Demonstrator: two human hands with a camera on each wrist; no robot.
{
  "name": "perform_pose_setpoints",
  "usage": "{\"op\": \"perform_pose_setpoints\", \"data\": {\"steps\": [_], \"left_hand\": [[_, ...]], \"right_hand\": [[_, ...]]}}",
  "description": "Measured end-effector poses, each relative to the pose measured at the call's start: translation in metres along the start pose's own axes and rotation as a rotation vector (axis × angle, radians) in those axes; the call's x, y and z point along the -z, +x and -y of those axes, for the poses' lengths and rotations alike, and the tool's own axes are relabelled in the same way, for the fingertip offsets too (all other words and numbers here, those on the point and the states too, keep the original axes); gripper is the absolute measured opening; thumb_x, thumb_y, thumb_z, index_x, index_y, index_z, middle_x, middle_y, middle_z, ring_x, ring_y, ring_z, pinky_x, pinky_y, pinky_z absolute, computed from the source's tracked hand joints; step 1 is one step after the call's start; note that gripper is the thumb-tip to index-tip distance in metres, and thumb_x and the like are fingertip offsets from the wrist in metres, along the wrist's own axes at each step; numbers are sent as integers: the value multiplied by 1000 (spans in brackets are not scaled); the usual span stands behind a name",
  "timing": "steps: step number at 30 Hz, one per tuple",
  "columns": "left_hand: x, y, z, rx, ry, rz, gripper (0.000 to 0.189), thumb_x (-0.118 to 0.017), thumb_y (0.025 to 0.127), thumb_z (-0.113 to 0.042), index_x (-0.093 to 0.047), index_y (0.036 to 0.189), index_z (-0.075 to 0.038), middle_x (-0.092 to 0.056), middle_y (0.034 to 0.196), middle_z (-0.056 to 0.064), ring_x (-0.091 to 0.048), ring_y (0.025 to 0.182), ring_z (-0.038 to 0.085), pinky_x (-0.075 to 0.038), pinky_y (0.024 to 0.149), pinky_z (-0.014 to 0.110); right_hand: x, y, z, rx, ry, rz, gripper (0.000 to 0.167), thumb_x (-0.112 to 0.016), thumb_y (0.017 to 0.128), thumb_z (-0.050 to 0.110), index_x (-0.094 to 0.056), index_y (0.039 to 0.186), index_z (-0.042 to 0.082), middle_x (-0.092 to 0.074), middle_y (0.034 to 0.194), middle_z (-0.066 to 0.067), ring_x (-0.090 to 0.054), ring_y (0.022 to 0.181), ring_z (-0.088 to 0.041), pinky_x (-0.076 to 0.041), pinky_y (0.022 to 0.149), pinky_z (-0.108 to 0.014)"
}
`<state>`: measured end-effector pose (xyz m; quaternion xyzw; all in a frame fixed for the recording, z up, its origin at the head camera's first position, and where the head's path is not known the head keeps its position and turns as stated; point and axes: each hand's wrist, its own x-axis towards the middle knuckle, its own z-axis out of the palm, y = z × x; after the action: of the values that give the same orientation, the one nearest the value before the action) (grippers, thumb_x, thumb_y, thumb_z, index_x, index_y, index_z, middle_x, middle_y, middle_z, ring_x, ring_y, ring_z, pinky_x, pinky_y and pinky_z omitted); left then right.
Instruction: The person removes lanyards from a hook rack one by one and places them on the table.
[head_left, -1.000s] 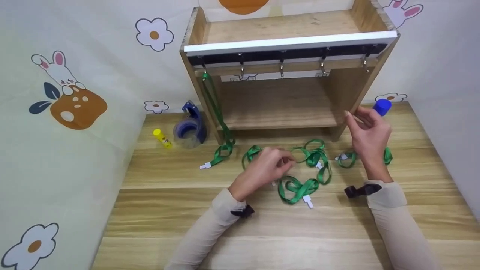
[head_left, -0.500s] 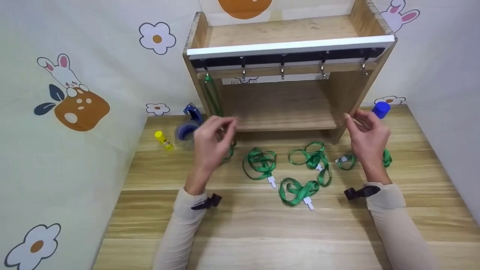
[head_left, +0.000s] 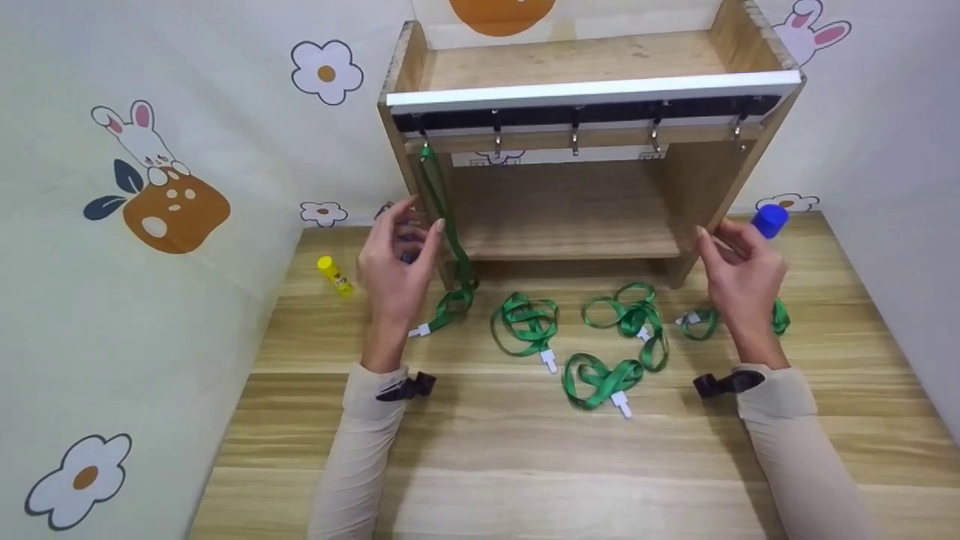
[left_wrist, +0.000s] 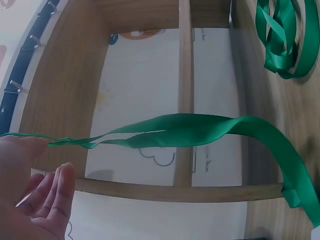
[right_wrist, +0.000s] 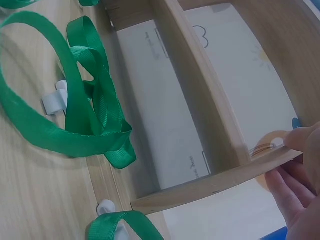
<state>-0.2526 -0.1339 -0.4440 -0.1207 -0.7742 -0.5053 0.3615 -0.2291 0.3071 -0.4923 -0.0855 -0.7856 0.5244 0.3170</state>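
Observation:
A small wooden shelf (head_left: 562, 210) with a row of metal hooks stands on the table. From its leftmost hook hangs a green lanyard (head_left: 442, 199), its white clip lying on the tabletop. My left hand (head_left: 397, 270) is beside the left side panel, thumb and fingers spread apart with nothing gripped. In the left wrist view the thumb overlaps the hanging lanyard (left_wrist: 175, 131). My right hand (head_left: 746, 277) pinches the front edge of the right side panel (right_wrist: 215, 182), thumb inside and fingers outside.
Coiled green lanyards lie before the shelf: one left (head_left: 525, 322), one in front (head_left: 600, 381), one further right (head_left: 634, 315), with more green ribbon (head_left: 781, 316) by my right wrist. A yellow glue stick (head_left: 334, 275) stands left; a blue-topped object (head_left: 770, 220) stands right. My left hand mostly hides a tape dispenser.
My left hand has moved from above the coiled lanyards leftward to the shelf's left side, and its fingers have spread. The right hand stays at the right panel.

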Motion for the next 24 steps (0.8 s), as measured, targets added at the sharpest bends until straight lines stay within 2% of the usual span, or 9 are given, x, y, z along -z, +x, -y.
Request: {"op": "perform_pose_setpoints", "data": {"steps": [4, 7, 14, 20, 24], "left_hand": [[-2, -1, 3, 1, -47, 38, 46, -85, 96, -21, -70, 135, -2, -79, 106, 11, -77, 89, 18, -68, 79, 32], [-3, -2, 4, 5, -71, 60, 47, -87, 94, -24, -72, 134, -4, -80, 105, 9, -78, 90, 18, -68, 81, 32], [-7, -7, 6, 20, -103, 100, 38, -90, 90, -19, -78, 121, -1, -81, 100, 12, -80, 86, 20, -68, 79, 28], [-18, -8, 10, 112, -155, 159, 37, -88, 93, -19, -79, 124, -2, -82, 99, 12, -80, 87, 20, -67, 81, 26], [-22, -9, 16, 200, -169, 187, 39, -89, 91, -14, -78, 125, 0, -82, 96, 16, -80, 81, 28, -67, 75, 24]], "right_hand": [[-1, 2, -2, 43, 11, -19, 31, -86, 95, 17, -78, 120, 1, -81, 123, -17, -80, 111, -10, -63, 93, -22], [-1, 1, -1, 34, 3, -19, 31, -85, 95, 18, -78, 120, 2, -80, 125, -16, -79, 112, -9, -62, 93, -20], [-1, 0, 1, 27, -5, -5, 31, -84, 96, 19, -78, 122, 3, -80, 125, -16, -79, 115, -14, -62, 94, -21], [0, 0, 4, 7, -24, -11, 32, -84, 97, 20, -78, 124, 4, -80, 128, -15, -79, 117, -17, -62, 95, -21], [0, -1, 3, 5, -19, -1, 32, -83, 97, 20, -78, 124, 4, -80, 128, -15, -79, 117, -18, -62, 95, -21]]}}
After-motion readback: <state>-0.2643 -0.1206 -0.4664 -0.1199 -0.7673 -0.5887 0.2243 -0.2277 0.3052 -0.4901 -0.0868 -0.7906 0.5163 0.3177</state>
